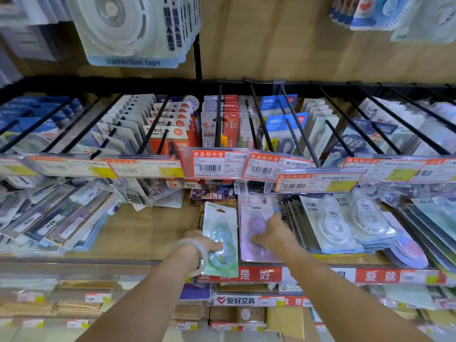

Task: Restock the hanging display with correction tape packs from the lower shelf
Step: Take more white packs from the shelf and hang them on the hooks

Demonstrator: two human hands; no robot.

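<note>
Wooden lower shelf [148, 233] carries the stock. Nearest, the left hand [199, 245], a pale bangle [197, 255] on its wrist, has its fingers curled round one green correction tape pack [220, 239]. Just beside it, the right hand [272, 233] presses bent fingers on one pink pack [254, 253] lying flat. Beyond, black display hooks [298, 124] hold hanging packs.

Both arms outstretched; left grip [206, 244] curled, right grip [272, 233] pressing down.
</note>
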